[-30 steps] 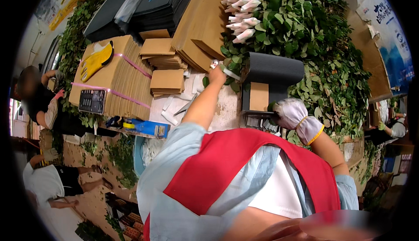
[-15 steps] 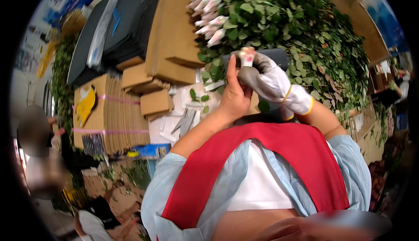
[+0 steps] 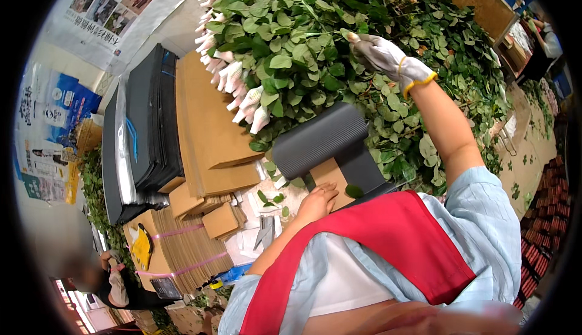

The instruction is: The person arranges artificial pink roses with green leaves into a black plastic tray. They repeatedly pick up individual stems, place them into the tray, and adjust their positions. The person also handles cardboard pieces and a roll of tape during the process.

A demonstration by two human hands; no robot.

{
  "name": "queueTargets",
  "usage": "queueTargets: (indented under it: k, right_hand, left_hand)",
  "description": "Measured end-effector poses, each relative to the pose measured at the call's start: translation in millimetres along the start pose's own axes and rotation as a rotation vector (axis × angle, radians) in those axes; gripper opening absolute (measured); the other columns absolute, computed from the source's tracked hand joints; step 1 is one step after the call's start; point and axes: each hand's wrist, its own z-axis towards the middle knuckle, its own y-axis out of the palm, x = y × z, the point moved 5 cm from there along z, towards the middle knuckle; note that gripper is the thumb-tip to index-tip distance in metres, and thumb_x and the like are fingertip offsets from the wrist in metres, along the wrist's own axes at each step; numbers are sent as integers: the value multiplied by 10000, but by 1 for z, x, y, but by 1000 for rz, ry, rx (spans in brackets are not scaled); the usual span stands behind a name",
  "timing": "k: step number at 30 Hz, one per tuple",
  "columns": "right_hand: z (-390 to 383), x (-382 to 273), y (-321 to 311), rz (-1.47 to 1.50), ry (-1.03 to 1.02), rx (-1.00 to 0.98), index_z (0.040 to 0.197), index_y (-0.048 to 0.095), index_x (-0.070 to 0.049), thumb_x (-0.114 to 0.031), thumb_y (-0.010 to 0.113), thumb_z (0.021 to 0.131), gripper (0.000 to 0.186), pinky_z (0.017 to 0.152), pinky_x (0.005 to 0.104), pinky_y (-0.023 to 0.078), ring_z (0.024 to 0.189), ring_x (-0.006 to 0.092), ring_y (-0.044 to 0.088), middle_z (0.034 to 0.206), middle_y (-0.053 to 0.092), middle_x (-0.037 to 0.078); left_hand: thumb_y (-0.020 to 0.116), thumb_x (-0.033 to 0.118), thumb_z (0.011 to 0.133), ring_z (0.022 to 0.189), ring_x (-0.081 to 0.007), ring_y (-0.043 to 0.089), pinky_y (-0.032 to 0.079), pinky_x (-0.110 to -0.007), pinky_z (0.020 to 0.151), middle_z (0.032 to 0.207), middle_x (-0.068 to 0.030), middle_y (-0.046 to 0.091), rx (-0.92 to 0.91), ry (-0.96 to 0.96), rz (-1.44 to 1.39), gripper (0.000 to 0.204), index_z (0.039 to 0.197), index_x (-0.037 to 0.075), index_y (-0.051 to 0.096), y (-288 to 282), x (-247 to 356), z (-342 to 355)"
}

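My left hand [image 3: 319, 203] lies with its fingers out on a brown cardboard piece [image 3: 330, 176], holding nothing. Beside that piece a dark grey ribbed sheet [image 3: 324, 140] curls over into a roll, and a single green leaf [image 3: 354, 190] rests near it. Farther off, my right hand [image 3: 379, 56], in a white glove with yellow trim, reaches over a heap of leafy flower stems [image 3: 291, 44]. Its fingers are closed together, and a thin green stem [image 3: 324, 33] runs to their tips. At the heap's left edge, several pale pink buds in white sleeves [image 3: 233, 80] point left.
Left of the ribbed sheet stand large cardboard sheets [image 3: 209, 117] and dark folded panels [image 3: 154, 117]. Nearer are bundled cardboard [image 3: 188, 244], a yellow-and-black item [image 3: 142, 247] and grey scissors-like blades [image 3: 265, 231]. A person [image 3: 115, 283] is at the lower left.
The sleeved flower between my hands is no longer there. My right hand has moved away over the leafy heap; my left has come down onto the cardboard. The view has shifted.
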Motion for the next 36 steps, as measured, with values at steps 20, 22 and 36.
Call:
queueTargets:
  k: [20, 22, 36]
  right_hand:
    - [109, -25, -6, -311, -128, 65, 1372, 593, -39, -287, 684, 909, 533, 892, 310, 539, 1008, 208, 706, 1136, 737, 131]
    - [118, -29, 0, -355, -80, 142, 1233, 655, -30, -237, 704, 877, 414, 707, 334, 547, 810, 171, 692, 955, 731, 114]
    - [185, -82, 26, -640, -103, -34, 1357, 592, -51, -589, 558, 962, 668, 892, 444, 503, 1026, 344, 643, 1212, 678, 194]
  left_hand:
    - [663, 35, 891, 1304, -367, 561, 444, -416, 1110, 1368, -184, 637, 13, -105, -167, 299, 1184, -6, 709, 0, -6, -2]
    - [665, 33, 896, 1308, -359, 564, 444, -411, 1111, 1371, -182, 637, -1, -97, -160, 305, 1195, -7, 706, -5, 1, -1]
    - [890, 466, 712, 1565, -369, 128, 167, -713, 1177, 1701, -71, 184, 271, -434, 932, 1127, 1623, 368, 233, -219, -73, 177]
